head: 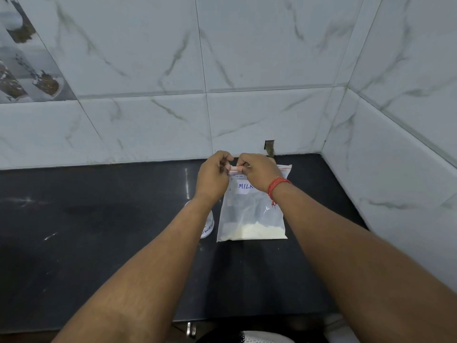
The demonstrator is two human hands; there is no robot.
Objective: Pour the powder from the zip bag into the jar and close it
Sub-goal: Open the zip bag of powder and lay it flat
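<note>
Both hands, left hand (214, 175) and right hand (257, 170), pinch the zip bag (249, 214) top, likely to pull its seal apart. Powder (254, 231) sags below them; the jar (208, 226) waits under the left wrist.

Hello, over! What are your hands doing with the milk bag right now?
Left hand and right hand both pinching the top seal of the clear plastic zip bag. White powder settled at bottom. Clear jar mostly hidden behind left forearm.

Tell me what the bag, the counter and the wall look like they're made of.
Bag: thin clear plastic, glossy and wrinkled; the powder shows through it.
Counter: dark polished stone, probably granite; it reflects light in streaks.
Wall: glazed white tiles with grey-green marble veining and visible grout lines, likely ceramic.
</note>
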